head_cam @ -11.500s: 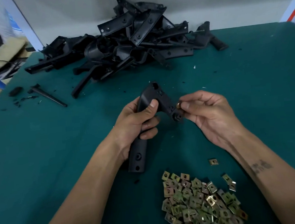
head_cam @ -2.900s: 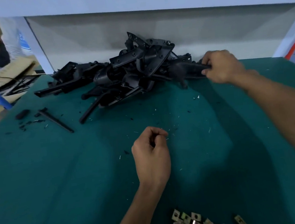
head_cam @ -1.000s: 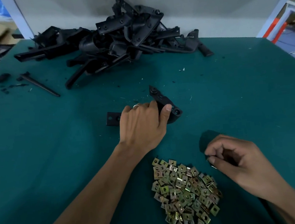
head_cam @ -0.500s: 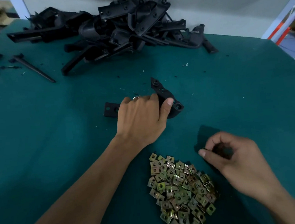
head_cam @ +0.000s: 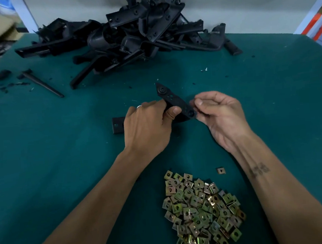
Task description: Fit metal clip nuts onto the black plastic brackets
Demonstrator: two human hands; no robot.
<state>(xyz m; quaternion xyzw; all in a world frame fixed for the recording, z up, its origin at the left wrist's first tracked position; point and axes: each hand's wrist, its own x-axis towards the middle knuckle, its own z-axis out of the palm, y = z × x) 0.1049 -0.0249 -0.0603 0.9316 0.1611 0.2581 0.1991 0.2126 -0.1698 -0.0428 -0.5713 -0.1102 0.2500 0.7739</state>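
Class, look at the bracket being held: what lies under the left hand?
The left hand covers the bracket's middle; both ends show. How the hidden stretch runs cannot be seen.

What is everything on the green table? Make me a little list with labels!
table: green mat
left hand: grips black plastic bracket
right hand: fingertips pinched at the bracket's right end; any clip nut there is hidden
near pile: brass-coloured clip nuts
stray clip nut: just right of that pile
far pile: black brackets
far left: thin black rod
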